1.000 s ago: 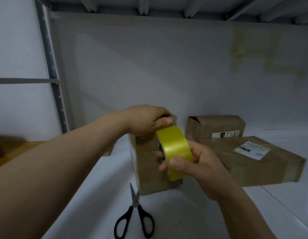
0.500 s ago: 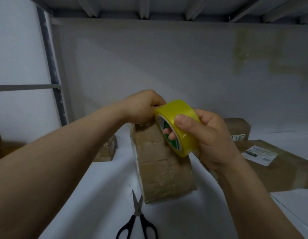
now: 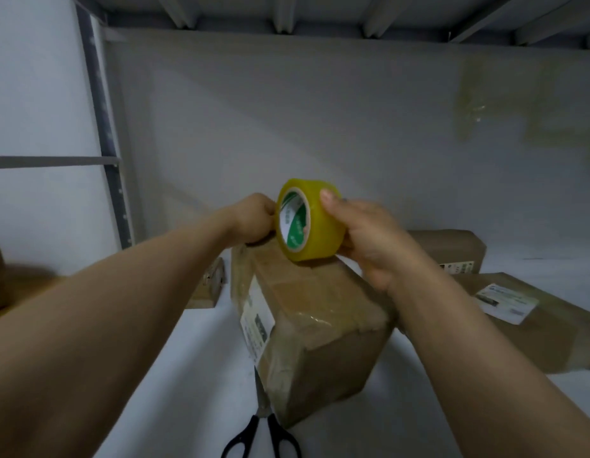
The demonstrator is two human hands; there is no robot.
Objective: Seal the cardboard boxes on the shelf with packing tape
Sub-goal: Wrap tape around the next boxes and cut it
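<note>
Gripping the tape roll (image 3: pixel 321 238) atop the box (image 3: pixel 320 312), right hand (image 3: pixel 369 241) sits beside left hand (image 3: pixel 254 219), grasp unclear.

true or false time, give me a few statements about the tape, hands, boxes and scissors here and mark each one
1. The right hand grips the yellow tape roll. True.
2. The left hand holds the scissors. False: they lie on the shelf, by the nearest box's front corner.
3. The tape roll is over the nearest box's top. True.
4. Only one cardboard box is on the shelf. False: a flat box lies to the right, with others farther back.
5. The flat box bears a white label. True.
</note>
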